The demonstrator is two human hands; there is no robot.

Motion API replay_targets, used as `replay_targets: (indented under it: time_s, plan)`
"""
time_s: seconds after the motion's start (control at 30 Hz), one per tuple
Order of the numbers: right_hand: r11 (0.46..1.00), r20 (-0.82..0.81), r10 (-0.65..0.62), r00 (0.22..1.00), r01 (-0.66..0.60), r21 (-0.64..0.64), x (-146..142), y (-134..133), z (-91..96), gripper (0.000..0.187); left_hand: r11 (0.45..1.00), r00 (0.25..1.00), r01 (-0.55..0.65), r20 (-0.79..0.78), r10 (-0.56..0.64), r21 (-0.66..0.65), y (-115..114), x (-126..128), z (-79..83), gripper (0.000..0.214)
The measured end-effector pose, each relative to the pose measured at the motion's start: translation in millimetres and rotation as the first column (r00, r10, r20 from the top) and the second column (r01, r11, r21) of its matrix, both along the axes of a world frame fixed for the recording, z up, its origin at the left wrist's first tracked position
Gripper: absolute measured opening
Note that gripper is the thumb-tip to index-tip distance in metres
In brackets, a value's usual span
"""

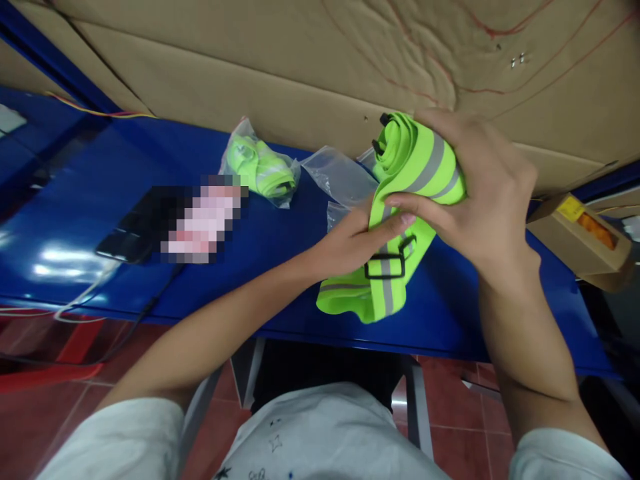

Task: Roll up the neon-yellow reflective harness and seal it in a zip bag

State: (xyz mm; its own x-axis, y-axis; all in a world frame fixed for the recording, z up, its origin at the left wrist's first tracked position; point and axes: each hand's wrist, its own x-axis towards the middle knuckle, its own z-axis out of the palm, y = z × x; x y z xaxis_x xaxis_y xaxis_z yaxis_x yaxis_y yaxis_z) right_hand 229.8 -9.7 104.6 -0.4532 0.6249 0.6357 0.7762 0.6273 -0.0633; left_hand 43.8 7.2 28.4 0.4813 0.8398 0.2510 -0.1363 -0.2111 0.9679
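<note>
1. reflective belt [403, 150], right of centre, over the blue table [75, 220].
2. right hand [480, 193] curls its fingers round the rolled top; left hand [350, 243] pinches the strap below.
3. best kept tight, buckle [385, 275] flat.
4. empty bag [340, 177] lies just left.

Two neon belts [417, 163] [260, 172], one phone [125, 235], one box [575, 241]

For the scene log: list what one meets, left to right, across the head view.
Dark phone, bagged green belt, clear plastic bag, green reflective belt held by left hand and right hand, small cardboard box.
</note>
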Motion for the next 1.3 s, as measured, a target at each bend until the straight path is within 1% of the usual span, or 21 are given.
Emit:
replay_targets:
  time_s: [0.03,0.07,0.1,0.17,0.23,0.27,0.33,0.5,0.57,0.63,0.67,0.73,0.8,0.87,0.97,1.07,1.13,1.2,1.23,1.3]
  plan:
    - [1.000,0.003,-0.019,1.000,0.020,-0.012,1,0,0.8,0.064,0.994,0.996,-0.084,0.024,0.082,0.067,1,1,-1.1,0.043]
    - [0.999,0.002,-0.032,0.999,0.032,-0.037,1,0,1.4,0.064,0.990,0.992,-0.117,0.058,0.113,0.073,2,1,-1.6,0.042]
    - [0.999,-0.021,-0.021,1.000,0.021,-0.040,2,1,1.5,0.065,0.995,0.992,-0.095,0.086,0.092,0.026,4,1,-1.8,0.041]
    - [0.998,-0.071,0.009,0.997,-0.013,-0.059,3,2,0.6,0.067,0.990,0.992,0.034,0.126,-0.017,-0.134,6,0,-1.8,0.044]
    - [0.997,-0.119,0.044,0.992,-0.051,-0.057,3,4,-1.4,0.067,0.945,0.977,0.163,0.183,-0.114,-0.284,7,-1,-2.3,0.047]
    - [0.996,-0.133,0.055,0.990,-0.063,-0.057,2,4,-2.5,0.067,0.925,0.968,0.202,0.209,-0.138,-0.323,8,-1,-3.0,0.048]
    - [0.994,-0.160,0.052,0.986,-0.066,-0.084,0,4,-4.5,0.065,0.914,0.958,0.229,0.246,-0.150,-0.335,8,-1,-4.9,0.047]
    - [0.977,-0.304,0.007,0.953,-0.072,-0.200,-7,1,-5.9,0.067,0.936,0.954,0.219,0.263,-0.145,-0.277,7,0,-6.9,0.047]
    - [0.969,-0.308,-0.015,0.951,-0.062,-0.239,-9,0,-5.9,0.067,0.929,0.949,0.237,0.271,-0.159,-0.284,4,1,-5.7,0.048]
    - [0.970,-0.283,-0.034,0.959,-0.037,-0.242,-9,0,-7.0,0.066,0.908,0.942,0.266,0.289,-0.172,-0.324,1,2,-3.9,0.051]
    - [0.971,-0.266,-0.037,0.963,-0.028,-0.236,-9,1,-7.9,0.066,0.887,0.939,0.290,0.285,-0.192,-0.359,-1,2,-2.9,0.052]
    - [0.975,-0.238,-0.038,0.971,-0.017,-0.224,-8,2,-9.8,0.066,0.841,0.939,0.329,0.239,-0.245,-0.429,-2,2,-1.0,0.050]
    - [0.976,-0.216,-0.038,0.976,-0.010,-0.218,-8,2,-9.9,0.064,0.804,0.932,0.362,0.184,-0.312,-0.472,1,0,0.4,0.045]
    - [0.975,-0.204,-0.035,0.978,-0.012,-0.224,-8,1,-7.3,0.061,0.787,0.921,0.387,0.158,-0.356,-0.480,5,-3,1.1,0.044]
    - [0.969,-0.236,0.006,0.972,-0.064,-0.240,-9,-2,0.1,0.054,0.772,0.906,0.418,0.155,-0.394,-0.480,10,-7,0.5,0.049]
    - [0.950,-0.256,0.014,0.967,-0.092,-0.298,-8,-4,4.7,0.048,0.736,0.875,0.479,0.185,-0.448,-0.479,9,-7,-0.4,0.048]
    - [0.944,-0.272,0.005,0.962,-0.094,-0.316,-7,-4,4.2,0.046,0.749,0.873,0.485,0.201,-0.445,-0.452,8,-6,-0.1,0.046]
    - [0.943,-0.315,-0.006,0.949,-0.099,-0.317,-6,-3,2.2,0.045,0.780,0.888,0.459,0.193,-0.417,-0.426,8,-6,1.3,0.043]
    - [0.941,-0.337,-0.024,0.941,-0.093,-0.326,-5,-3,1.2,0.044,0.789,0.895,0.445,0.176,-0.410,-0.425,8,-6,2.2,0.042]
    - [0.919,-0.347,-0.087,0.934,-0.059,-0.390,-5,-4,0.5,0.041,0.802,0.908,0.411,0.115,-0.403,-0.433,9,-7,4.2,0.040]
